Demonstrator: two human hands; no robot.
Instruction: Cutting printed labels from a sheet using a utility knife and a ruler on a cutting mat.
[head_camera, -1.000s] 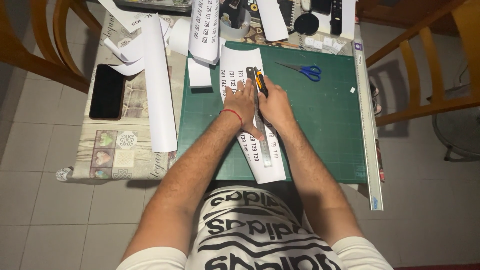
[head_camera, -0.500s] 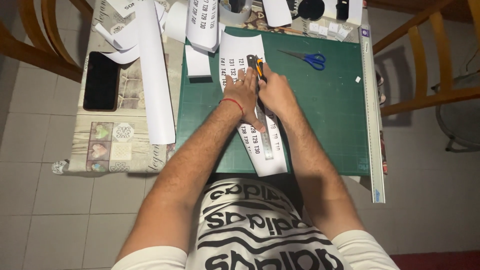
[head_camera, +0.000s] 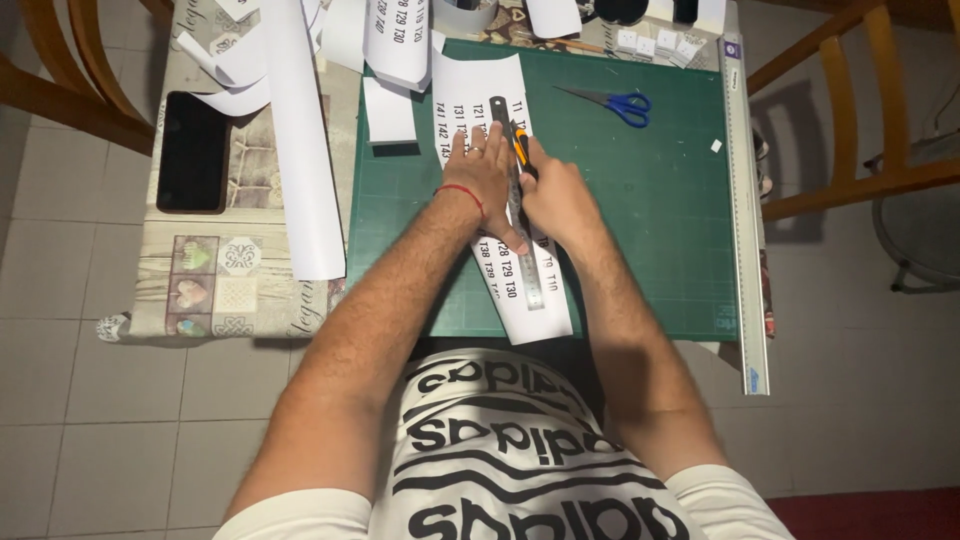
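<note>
A long white printed paper strip (head_camera: 480, 85) lies on the green cutting mat (head_camera: 640, 220). My left hand (head_camera: 482, 178), with a red string at the wrist, presses flat on a metal ruler (head_camera: 528, 280) laid along the strip. My right hand (head_camera: 555, 195) grips a yellow and black utility knife (head_camera: 520, 150), its tip against the ruler's right edge near the strip's far half.
Blue-handled scissors (head_camera: 612, 103) lie on the mat's far right. A long metal ruler (head_camera: 745, 220) runs down the table's right edge. White paper rolls (head_camera: 300, 150) and a black phone (head_camera: 192, 152) sit at the left. Wooden chairs (head_camera: 850, 150) flank the table.
The view has shifted a little. Both hands stay on the ruler and strip, and the knife hand sits slightly nearer along the ruler's edge.
</note>
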